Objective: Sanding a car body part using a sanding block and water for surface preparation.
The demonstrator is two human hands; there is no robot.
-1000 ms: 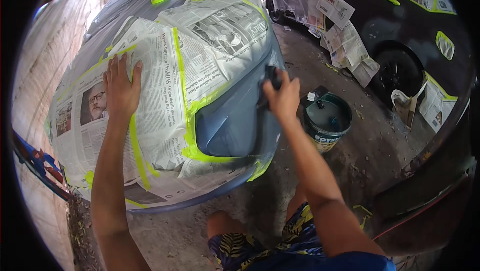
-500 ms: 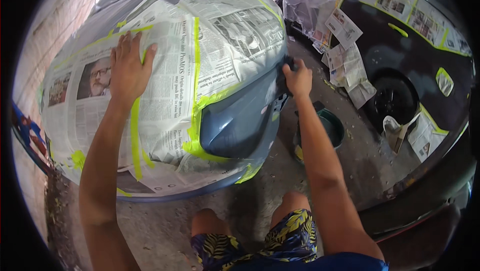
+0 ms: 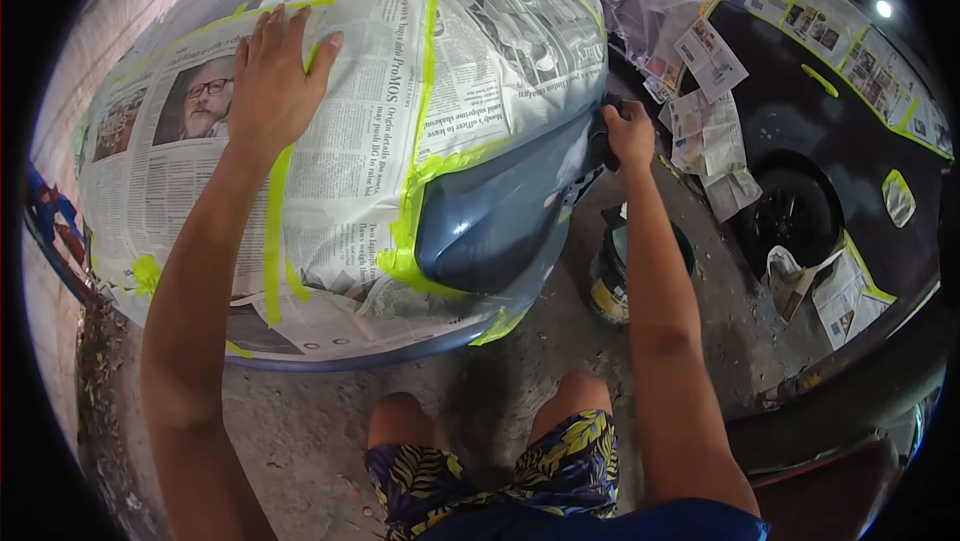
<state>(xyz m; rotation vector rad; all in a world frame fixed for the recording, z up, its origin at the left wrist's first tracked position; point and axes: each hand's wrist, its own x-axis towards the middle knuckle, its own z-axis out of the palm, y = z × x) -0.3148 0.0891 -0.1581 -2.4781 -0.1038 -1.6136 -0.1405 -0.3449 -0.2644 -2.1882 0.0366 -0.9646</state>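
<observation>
My left hand (image 3: 280,81) lies flat with fingers spread on the newspaper (image 3: 345,146) that covers the car's front or rear end. Yellow-green masking tape (image 3: 275,251) holds the sheets down. An uncovered blue-grey car panel (image 3: 490,231) curves below the paper's taped edge. At the panel's far right edge, my right hand (image 3: 632,134) is closed around a small black block (image 3: 601,141), which is pressed against the car's side. My fingers and the car edge partly hide the block, so its exact kind does not show.
A dark bucket (image 3: 608,276) stands on the concrete floor beside the car, under my right forearm. To the right is a second, dark car (image 3: 765,66) with a black wheel (image 3: 785,206) and taped newspaper (image 3: 705,131) hanging off it. A pale sheet (image 3: 70,81) hangs on the left.
The view has shifted, so the car sits higher and more of the bucket shows. My right hand still holds the block at the panel's side edge; my left hand stays on the newspaper.
</observation>
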